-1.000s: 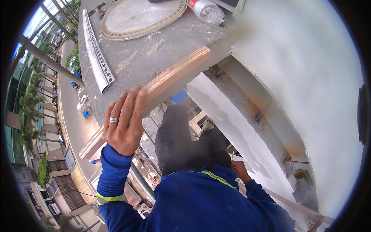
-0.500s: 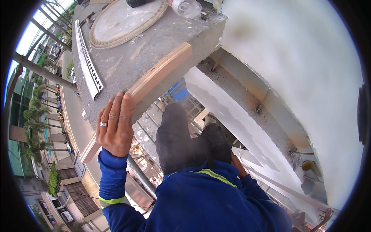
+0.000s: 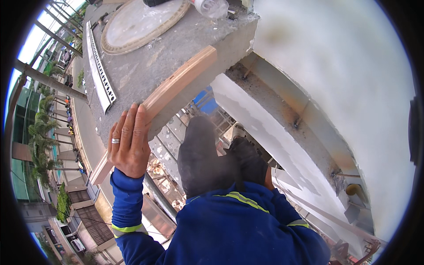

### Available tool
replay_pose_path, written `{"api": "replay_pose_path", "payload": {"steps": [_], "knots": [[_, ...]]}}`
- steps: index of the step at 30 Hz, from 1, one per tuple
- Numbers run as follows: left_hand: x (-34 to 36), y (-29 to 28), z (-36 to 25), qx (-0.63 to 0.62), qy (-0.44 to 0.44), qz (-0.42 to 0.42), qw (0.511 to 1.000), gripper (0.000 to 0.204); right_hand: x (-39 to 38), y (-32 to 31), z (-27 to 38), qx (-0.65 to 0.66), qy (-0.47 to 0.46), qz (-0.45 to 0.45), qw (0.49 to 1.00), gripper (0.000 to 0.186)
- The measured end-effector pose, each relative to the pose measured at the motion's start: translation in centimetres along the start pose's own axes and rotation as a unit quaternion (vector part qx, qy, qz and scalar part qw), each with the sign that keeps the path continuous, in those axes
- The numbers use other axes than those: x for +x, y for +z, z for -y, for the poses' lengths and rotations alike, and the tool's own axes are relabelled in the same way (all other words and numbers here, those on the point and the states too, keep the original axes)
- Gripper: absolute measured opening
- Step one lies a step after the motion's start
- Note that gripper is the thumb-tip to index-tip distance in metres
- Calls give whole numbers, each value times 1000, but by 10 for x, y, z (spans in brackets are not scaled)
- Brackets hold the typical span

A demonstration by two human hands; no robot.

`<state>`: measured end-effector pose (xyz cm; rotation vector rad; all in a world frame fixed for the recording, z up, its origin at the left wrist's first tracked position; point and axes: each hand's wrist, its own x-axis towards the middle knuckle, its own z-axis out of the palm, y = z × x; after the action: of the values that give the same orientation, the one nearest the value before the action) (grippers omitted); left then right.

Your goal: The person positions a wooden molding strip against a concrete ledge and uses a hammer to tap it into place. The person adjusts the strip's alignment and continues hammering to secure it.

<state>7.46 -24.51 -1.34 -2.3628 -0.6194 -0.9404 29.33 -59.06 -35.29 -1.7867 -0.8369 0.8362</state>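
Along the edge of a concrete slab point(image 3: 132, 79) lies a long wooden strip point(image 3: 181, 81), its near end sticking out past the slab's corner. My left hand point(image 3: 129, 143), with a ring on one finger, grips the strip near that corner. Its fingers reach over the wood, and the thumb is hidden. Down by my right hip, only a sliver of my right hand point(image 3: 268, 179) shows beside my dark trousers. Its fingers are hidden, as is anything they may hold.
On the slab rest a white perforated strip point(image 3: 100, 68), a round pale lid point(image 3: 143, 24) and a clear plastic bottle point(image 3: 213, 8). A white wall point(image 3: 335, 66) rises at the right, above a ledge with rusty rods. Scaffolding shows below my legs; a street lies far down at the left.
My right hand has drawn back along my hip, so less of it shows, and the right sleeve's reflective band has come into view. My left hand stays on the wooden strip.
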Motion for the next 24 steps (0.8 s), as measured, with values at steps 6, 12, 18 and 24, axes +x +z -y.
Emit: {"api": "replay_pose_path", "payload": {"steps": [6, 12, 18, 24], "knots": [[1, 0, 1, -1, 7, 1, 1000, 45, 4, -1, -8, -5, 22, 20, 1000, 45], [2, 1, 0, -5, 8, -2, 1000, 44, 7, 0, -16, 4, 36, 36, 999, 47], [3, 0, 0, 6, 11, 6, 1000, 39, 11, -2, -17, 6, 49, 41, 998, 48], [3, -1, 1, 14, 20, 18, 1000, 46, 14, -1, -34, -47, 9, 42, 998, 51]]}}
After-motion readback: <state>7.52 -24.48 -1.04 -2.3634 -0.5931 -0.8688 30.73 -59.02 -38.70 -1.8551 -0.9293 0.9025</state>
